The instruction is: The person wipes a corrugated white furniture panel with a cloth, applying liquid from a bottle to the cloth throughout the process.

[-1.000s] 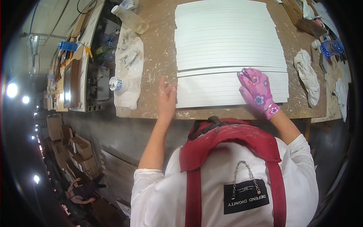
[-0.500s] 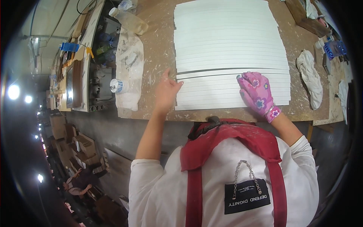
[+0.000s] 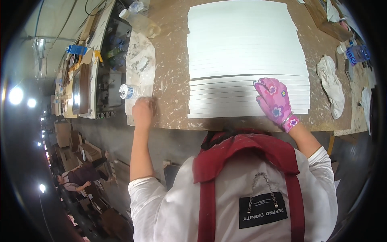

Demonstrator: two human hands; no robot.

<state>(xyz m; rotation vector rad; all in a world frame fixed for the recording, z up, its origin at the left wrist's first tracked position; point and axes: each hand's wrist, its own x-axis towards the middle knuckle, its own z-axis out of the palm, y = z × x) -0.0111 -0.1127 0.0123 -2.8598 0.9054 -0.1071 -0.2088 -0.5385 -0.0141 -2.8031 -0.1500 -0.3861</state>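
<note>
White strips (image 3: 242, 44) lie side by side in a broad stack on the brown worktable. My right hand (image 3: 275, 101), in a pink flowered glove, rests on the nearer strips at their right side. Its fingers are bent and pressed together, and whatever may be under them is hidden. Bare and curled closed, my left hand (image 3: 143, 112) is at the right edge of a stained white cloth (image 3: 140, 64), just below a small white-and-blue container (image 3: 129, 92). What it holds, if anything, cannot be made out.
A cloudy plastic bottle (image 3: 141, 23) lies at the far left of the worktable (image 3: 171, 52). On the right are a crumpled white rag (image 3: 331, 86), a blue-labelled bottle (image 3: 356, 54) and a wooden box (image 3: 328, 18). Another person (image 3: 82, 177) is in the background at left.
My left hand has left the strips' left edge, moved left to the cloth, and curled closed. The gap between the strips has narrowed. My right hand has barely moved.
</note>
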